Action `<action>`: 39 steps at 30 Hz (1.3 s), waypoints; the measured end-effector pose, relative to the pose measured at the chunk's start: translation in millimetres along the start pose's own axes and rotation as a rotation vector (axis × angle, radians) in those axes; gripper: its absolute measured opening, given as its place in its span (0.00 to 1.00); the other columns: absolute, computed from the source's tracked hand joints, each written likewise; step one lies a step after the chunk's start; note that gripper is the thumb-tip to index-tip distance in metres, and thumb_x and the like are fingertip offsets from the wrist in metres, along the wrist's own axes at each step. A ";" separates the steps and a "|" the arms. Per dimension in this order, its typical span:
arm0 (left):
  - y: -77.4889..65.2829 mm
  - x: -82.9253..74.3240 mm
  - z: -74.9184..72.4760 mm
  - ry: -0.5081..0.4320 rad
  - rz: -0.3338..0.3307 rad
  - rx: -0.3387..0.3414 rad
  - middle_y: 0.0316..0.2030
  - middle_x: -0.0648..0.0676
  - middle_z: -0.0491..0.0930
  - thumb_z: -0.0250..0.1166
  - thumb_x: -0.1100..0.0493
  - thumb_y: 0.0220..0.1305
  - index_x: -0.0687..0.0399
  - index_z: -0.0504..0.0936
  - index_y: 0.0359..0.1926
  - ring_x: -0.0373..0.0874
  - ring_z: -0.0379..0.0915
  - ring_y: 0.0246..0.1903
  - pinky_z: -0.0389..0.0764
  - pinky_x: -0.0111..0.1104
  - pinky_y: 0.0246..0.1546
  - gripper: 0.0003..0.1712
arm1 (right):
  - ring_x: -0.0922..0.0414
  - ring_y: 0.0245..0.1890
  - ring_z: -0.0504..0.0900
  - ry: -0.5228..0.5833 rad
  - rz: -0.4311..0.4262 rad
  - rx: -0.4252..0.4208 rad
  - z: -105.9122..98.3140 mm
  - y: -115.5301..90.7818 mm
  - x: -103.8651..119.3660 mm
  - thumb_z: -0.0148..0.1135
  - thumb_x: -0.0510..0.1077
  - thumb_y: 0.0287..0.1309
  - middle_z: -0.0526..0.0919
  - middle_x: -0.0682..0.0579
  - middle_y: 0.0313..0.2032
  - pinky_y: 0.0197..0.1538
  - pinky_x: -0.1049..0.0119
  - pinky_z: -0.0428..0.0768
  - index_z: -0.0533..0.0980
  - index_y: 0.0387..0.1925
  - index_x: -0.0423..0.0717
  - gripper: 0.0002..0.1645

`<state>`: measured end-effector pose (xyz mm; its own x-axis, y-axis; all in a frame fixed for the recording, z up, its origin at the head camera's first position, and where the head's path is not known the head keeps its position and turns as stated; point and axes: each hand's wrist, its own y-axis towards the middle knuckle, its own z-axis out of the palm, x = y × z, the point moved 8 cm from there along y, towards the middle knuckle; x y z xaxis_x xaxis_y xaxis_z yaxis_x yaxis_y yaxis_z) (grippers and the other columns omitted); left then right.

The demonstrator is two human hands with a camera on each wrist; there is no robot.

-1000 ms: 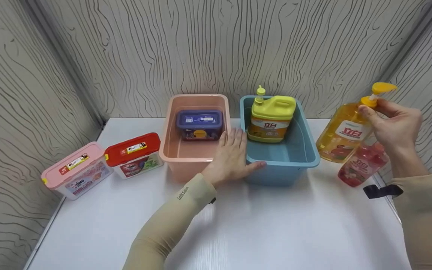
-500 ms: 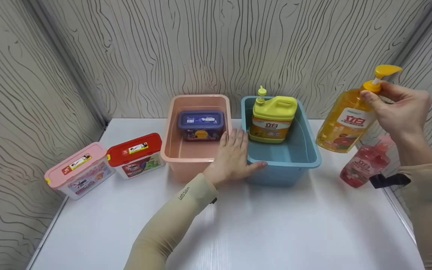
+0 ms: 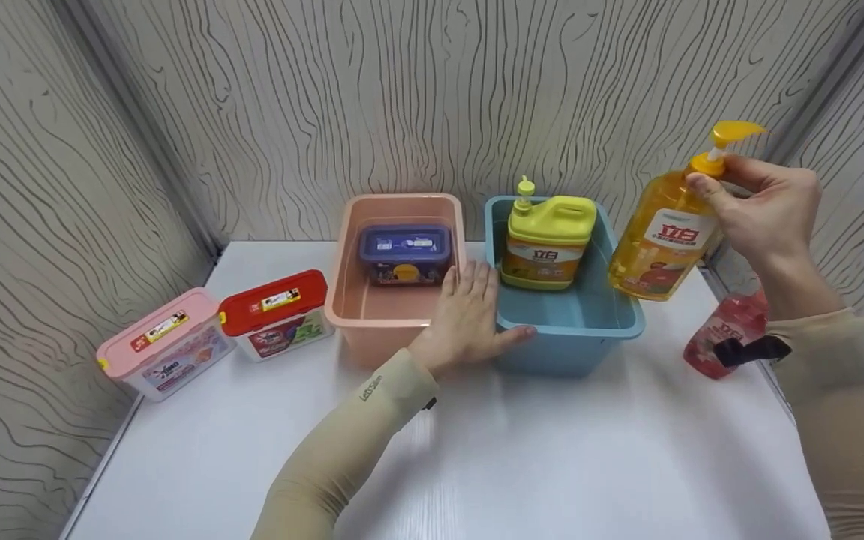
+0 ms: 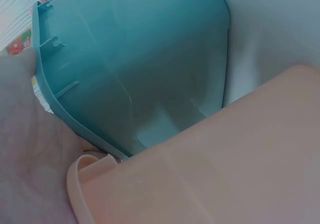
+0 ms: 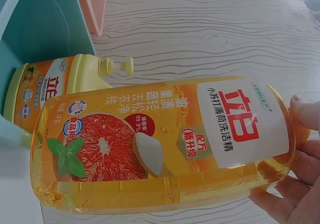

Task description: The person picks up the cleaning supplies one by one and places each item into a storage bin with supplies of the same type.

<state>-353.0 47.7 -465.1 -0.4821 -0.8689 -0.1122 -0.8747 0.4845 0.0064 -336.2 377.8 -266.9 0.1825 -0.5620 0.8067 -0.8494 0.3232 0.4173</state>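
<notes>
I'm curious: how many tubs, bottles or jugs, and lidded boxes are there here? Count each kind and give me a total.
Open tubs: 2 (pink tub, blue tub)
Bottles or jugs: 3 (amber bottle, yellow jug, pink bottle)
Lidded boxes: 3 (blue box, red-lidded box, pink-lidded box)
Total: 8

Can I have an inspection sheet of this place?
Surface: flat white table
Things: amber plastic pump bottle; blue rectangular plastic bin with yellow handled plastic jug; pink rectangular plastic bin with purple oblong plastic box
Clutter: red-lidded white oblong plastic box; pink-lidded white oblong plastic box; translucent red plastic bottle
Hands: right hand grips pump bottle's neck; left hand lies across bins' rims
Cables: nothing seen
Surroundings: pale wavy-lined panels
</notes>
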 end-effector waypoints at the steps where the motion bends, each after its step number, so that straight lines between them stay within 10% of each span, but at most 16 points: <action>1: -0.2 -0.2 0.0 0.001 0.001 0.001 0.93 0.61 0.42 0.39 0.10 0.72 0.59 0.43 0.92 0.58 0.35 0.94 0.39 0.56 0.94 0.71 | 0.77 0.53 0.89 -0.003 0.001 0.004 2.3 0.6 1.0 0.78 0.53 0.71 0.92 0.57 0.65 0.60 0.78 0.86 0.84 0.69 0.49 0.30; 39: 0.4 0.6 1.0 -0.018 -0.005 0.012 0.93 0.60 0.40 0.40 0.09 0.72 0.58 0.42 0.92 0.57 0.33 0.94 0.34 0.57 0.94 0.72 | 0.70 0.53 0.91 0.083 -0.064 0.154 96.5 7.7 9.5 0.79 0.52 0.70 0.93 0.46 0.63 0.62 0.69 0.88 0.87 0.65 0.47 0.27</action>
<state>-353.6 47.5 -466.1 -0.4768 -0.8693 -0.1302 -0.8763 0.4816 -0.0061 -388.8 301.5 -296.5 0.2738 -0.5110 0.8148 -0.8991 0.1649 0.4055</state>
